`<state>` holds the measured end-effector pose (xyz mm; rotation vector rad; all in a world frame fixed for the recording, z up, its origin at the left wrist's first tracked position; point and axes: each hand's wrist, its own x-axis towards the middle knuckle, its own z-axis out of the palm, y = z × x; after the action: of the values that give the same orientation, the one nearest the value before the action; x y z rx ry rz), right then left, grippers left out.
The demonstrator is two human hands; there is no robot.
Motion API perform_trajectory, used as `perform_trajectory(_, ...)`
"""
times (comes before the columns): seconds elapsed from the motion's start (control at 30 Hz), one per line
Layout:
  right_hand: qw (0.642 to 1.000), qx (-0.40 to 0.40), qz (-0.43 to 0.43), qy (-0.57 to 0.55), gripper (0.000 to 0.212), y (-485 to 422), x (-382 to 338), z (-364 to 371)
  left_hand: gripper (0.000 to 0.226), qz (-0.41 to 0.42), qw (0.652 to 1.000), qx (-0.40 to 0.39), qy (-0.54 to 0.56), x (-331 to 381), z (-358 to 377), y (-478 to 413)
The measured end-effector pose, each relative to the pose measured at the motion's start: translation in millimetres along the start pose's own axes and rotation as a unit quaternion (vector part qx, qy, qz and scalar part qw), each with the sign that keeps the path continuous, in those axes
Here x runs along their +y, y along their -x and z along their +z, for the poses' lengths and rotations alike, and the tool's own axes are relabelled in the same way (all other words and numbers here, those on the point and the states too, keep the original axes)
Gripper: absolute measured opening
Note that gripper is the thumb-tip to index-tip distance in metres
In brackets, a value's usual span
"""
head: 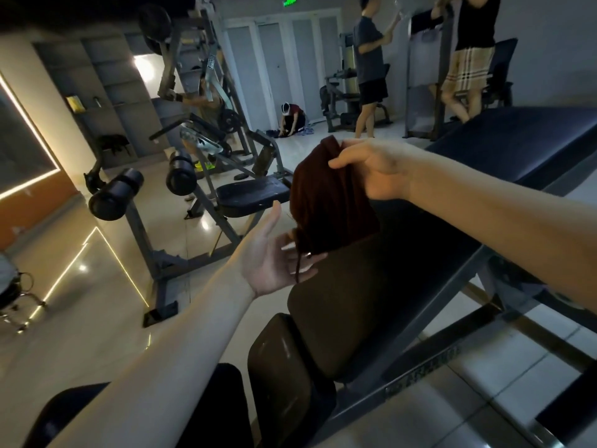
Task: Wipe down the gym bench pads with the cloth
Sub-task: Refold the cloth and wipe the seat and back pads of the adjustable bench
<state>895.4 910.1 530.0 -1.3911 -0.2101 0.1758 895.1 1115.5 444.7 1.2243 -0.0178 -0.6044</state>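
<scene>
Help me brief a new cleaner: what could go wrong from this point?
1. The right hand pinches the dark red cloth only at its top, so it may slip free and fall.
2. A loose thread hangs from the cloth's lower edge across the open left hand; it could snag while wiping.
3. The cloth hangs bunched above the backrest pad; wiped like that, it would likely cover only a narrow strip.

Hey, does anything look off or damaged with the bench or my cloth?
One small thing: a loose strand dangles from the bottom edge of the cloth, over the open left hand, so the hem may be frayed. The right hand grips the cloth bunched above the bench pad. Nothing spilled or askew that I can see.
</scene>
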Motion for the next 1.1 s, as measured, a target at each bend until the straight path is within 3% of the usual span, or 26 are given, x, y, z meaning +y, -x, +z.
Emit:
perform_trajectory(0.17, 0.999, 0.027, 0.006, 0.018, 0.018, 0.8, -1.7, 0.0, 0.036, 0.083, 0.995, 0.048, -0.006, 9.4, 11.8, -3.0)
perform_trajectory(0.37, 0.999, 0.012, -0.019, 0.029, 0.013, -0.3, -9.2, -4.9, 0.055, 0.067, 0.997, 0.027, 0.012, 1.2, 9.9, -10.2)
perform_trajectory(0.53, 0.996, 0.024, -0.033, 0.083, 0.015, 0.8, -11.0, -6.0, 0.041, 0.105, 0.993, 0.033, 0.047, 4.2, 9.4, -10.0)
perform_trajectory(0.8, 0.971, 0.105, -0.067, 0.204, 0.018, -3.5, -13.6, -12.1, 0.044, 0.202, 0.972, 0.024, 0.114, 20.9, -7.1, -12.6)
perform_trajectory(0.97, 0.976, 0.125, -0.045, 0.176, 0.017, -10.5, -7.1, -13.9, 0.029, 0.209, 0.967, 0.002, 0.146, 32.1, -8.0, -8.6)
perform_trajectory(1.1, 0.99, 0.05, -0.032, 0.124, 0.019, -13.4, -4.9, -19.7, 0.026, 0.233, 0.962, 0.038, 0.14, 36.5, -1.3, -8.4)
